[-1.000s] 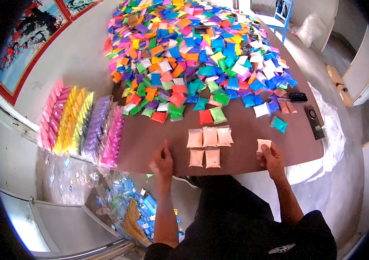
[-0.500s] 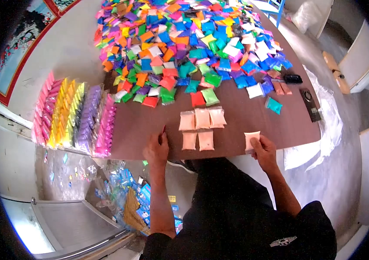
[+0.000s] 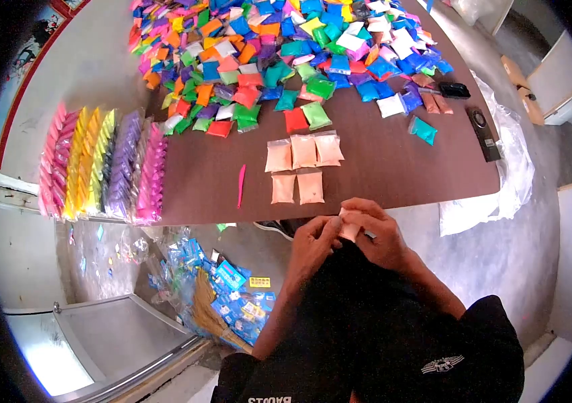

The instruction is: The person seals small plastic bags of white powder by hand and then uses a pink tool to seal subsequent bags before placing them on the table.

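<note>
Both hands meet in front of the table's near edge, around one peach packet [image 3: 349, 229]. My right hand [image 3: 378, 235] grips it from the right, fingers bent over it. My left hand [image 3: 317, 243] pinches at its left side, fingertips partly hidden. On the brown table [image 3: 199, 181], several peach packets [image 3: 304, 152] lie in two rows beyond my hands. A thin pink tool [image 3: 241, 186] rests left of these rows, touched by neither hand.
A heap of coloured packets [image 3: 259, 60] covers the table's far part. Packets stand in rows [image 3: 125, 164] at the left edge. A black device [image 3: 483, 134] lies at the right. Below are a broom [image 3: 209, 309] and wrappers [image 3: 239, 277].
My right hand has brought the peach packet left and nearer my body. The left hand has moved right to meet it; the pink tool now lies on the table. The view has shifted.
</note>
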Demonstrator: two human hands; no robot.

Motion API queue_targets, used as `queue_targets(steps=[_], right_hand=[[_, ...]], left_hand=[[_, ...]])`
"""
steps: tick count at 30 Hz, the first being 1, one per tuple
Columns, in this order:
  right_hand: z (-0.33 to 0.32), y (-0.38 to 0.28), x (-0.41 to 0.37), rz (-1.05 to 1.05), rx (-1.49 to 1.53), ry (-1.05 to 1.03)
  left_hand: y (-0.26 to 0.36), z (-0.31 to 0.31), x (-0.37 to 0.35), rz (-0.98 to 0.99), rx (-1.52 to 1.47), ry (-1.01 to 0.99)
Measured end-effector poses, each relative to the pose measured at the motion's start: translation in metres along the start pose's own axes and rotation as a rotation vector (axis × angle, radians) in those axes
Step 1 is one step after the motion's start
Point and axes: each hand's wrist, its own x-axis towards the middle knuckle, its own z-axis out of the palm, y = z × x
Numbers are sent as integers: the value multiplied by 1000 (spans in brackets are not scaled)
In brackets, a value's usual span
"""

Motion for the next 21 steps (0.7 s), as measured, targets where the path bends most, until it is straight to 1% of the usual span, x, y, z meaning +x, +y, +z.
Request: queue_targets(steps=[1, 2, 4, 5, 7, 8, 10, 11, 12, 14, 15, 17, 18, 20, 21], right_hand=[[0, 0, -5, 30, 39, -55], [-1, -2, -7, 39, 39, -56], [0, -8, -7, 26, -83, 18], [2, -7, -13, 40, -76, 14], [6, -6, -23, 234, 159, 175], [5, -7, -25, 242, 160, 177], [2, -16, -22, 656, 677, 154], [5, -9, -25, 738, 715, 101], [8, -4, -29, 746, 716, 105], [14, 2, -35, 832, 797, 19], [17, 4, -38, 836, 800, 17], [21, 7, -40, 777, 871, 96], [21, 7, -40, 779, 873, 96], [21, 6, -39, 718, 750, 123], [21, 8, -40, 722, 751, 124]], left_hand=[[-5, 4, 1, -120, -104, -61], [-12, 6, 0, -129, -105, -65], [-24, 9, -4, -53, -155, -80], [-28, 9, -7, -68, -154, -79], [-30, 7, -8, 63, -91, -1], [-30, 8, -9, 55, -89, -4], [-26, 11, -14, 192, -174, 54], [-26, 11, -15, 175, -143, 67], [-28, 10, -16, 167, -142, 64], [-32, 10, -18, 243, 45, 32], [-32, 9, -19, 238, 46, 34], [-31, 9, -20, 351, 251, 16], [-31, 11, -20, 348, 252, 15], [-31, 16, -19, 279, 102, 22], [-31, 17, -20, 276, 102, 20]])
